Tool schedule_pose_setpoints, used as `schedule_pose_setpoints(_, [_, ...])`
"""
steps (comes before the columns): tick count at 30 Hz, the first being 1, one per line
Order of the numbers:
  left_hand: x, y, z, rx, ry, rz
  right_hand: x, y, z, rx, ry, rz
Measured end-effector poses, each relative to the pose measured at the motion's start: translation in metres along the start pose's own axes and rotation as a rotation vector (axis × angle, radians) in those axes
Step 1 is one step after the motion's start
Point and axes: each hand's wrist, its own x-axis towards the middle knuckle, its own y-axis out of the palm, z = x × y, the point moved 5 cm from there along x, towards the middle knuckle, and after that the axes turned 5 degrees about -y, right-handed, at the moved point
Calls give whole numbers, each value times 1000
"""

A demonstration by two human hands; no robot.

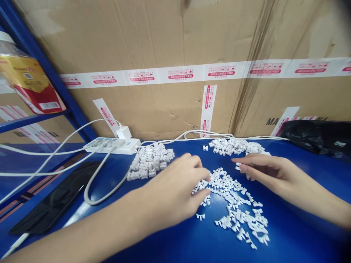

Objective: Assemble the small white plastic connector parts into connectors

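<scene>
My left hand (182, 188) reaches over a loose pile of small white pronged plastic pieces (225, 186) in the middle of the blue table. Its thumb and fingers are bent but apart, and its fingertips are at the pile's left edge. Between the thumb and fingers of my right hand (270, 170) is a small white plastic connector block (238, 166), partly hidden by the fingers. Behind that hand lies a heap of similar white blocks (230, 146). Another heap of white blocks (150, 160) sits beyond my left hand.
A white power strip (112, 145) with a plugged-in charger and looping cables stands at the back left. Near it lies a black glossy phone or tablet (55, 201). A black plastic bag (318, 137) rests at the back right. Cardboard (153, 106) walls the rear.
</scene>
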Motion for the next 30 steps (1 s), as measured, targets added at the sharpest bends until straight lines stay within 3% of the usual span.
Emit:
schedule_pose_setpoints(4, [-3,23,-6,-53,-8,117,-2,5,8,58,2,8])
schedule_pose_setpoints(7, [-1,28,-3,-102,4,116,-5,10,10,73,6,27])
schedule_pose_setpoints(18, [-8,52,4,-171,36,-238,-13,19,11,159,41,37])
schedule_pose_setpoints(26, [-8,49,15,-150,-110,-335,-10,20,23,182,-45,4])
schedule_pose_setpoints(30, [-7,49,13,-95,-88,-325,-12,18,36,79,-181,2])
